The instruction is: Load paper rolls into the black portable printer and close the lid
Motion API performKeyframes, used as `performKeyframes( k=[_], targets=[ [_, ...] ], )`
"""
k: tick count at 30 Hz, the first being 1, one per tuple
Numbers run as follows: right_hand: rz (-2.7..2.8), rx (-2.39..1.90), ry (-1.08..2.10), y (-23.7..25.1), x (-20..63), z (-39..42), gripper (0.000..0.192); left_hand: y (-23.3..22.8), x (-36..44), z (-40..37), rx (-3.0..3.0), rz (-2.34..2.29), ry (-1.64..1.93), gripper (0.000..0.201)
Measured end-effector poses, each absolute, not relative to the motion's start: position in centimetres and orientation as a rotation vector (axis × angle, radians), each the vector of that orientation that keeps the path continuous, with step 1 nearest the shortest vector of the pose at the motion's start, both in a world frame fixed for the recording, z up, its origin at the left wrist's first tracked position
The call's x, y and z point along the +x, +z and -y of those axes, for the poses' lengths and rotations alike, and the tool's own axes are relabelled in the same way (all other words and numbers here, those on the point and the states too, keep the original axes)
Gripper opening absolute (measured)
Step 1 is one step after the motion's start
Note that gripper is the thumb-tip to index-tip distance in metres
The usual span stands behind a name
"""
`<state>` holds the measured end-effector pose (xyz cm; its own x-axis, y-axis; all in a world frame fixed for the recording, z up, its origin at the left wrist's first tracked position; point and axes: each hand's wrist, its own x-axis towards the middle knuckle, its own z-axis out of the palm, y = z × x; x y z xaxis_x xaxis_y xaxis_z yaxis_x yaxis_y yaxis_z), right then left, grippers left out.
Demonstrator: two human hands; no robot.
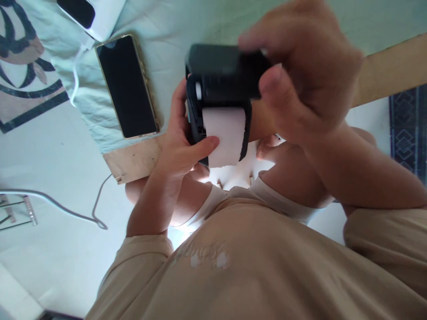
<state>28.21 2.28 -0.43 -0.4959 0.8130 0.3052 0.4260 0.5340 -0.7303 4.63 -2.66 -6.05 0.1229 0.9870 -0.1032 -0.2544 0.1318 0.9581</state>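
Note:
A small black receipt printer (pixel 220 92) is held up over the wooden edge of the table, its lid (pixel 213 62) swung up. White paper (pixel 227 129) hangs out of it toward me, ending in a torn edge. My left hand (pixel 183 144) is closed around the printer's left side, with the thumb pressed on the paper. At the upper right, my right hand (pixel 310 71) pinches the lid between thumb and fingers; it is slightly blurred, and its far fingers are partly hidden.
On the green cloth (pixel 173 26) lies a dark-screened phone (pixel 128 86) in a clear case. A white device (pixel 103 18) with a white cable (pixel 76 75) is beyond it. A wooden board (pixel 136 155) edges the table. A grey cable (pixel 56 204) runs across at left.

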Motion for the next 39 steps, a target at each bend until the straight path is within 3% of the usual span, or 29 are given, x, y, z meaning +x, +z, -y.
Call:
performKeyframes(
  k=[5,13,18,22,28,32,39],
  targets=[
    [2.224,-0.673,0.503,-1.6,28.3,-3.0,0.04,-5.5,5.0,2.9,0.879,-1.03,1.155,0.087],
    [2.295,-0.783,0.667,-1.5,28.0,-2.9,0.041,-6.1,5.2,2.5,0.898,-0.914,1.19,0.085],
    [2.172,-0.695,0.88,-2.5,27.2,-2.6,0.067,-6.1,5.9,3.2,0.845,-0.943,1.273,0.07],
    [2.103,-0.732,1.175,-2.8,26.9,-2.8,0.075,-5.9,5.7,3.5,0.822,-0.949,1.228,0.065],
    [2.046,-0.714,1.316,-2.6,26.9,-3.0,0.074,-6.1,5.4,3.2,0.813,-0.898,1.233,0.064],
    [1.986,-0.599,1.289,-3.0,27.0,-2.8,0.065,-6.0,5.4,3.2,0.814,-0.922,1.25,0.065],
    [2.003,-0.607,1.254,-3.4,27.0,-3.0,0.07,-5.8,5.5,2.9,0.833,-0.941,1.249,0.063]
  ],
)
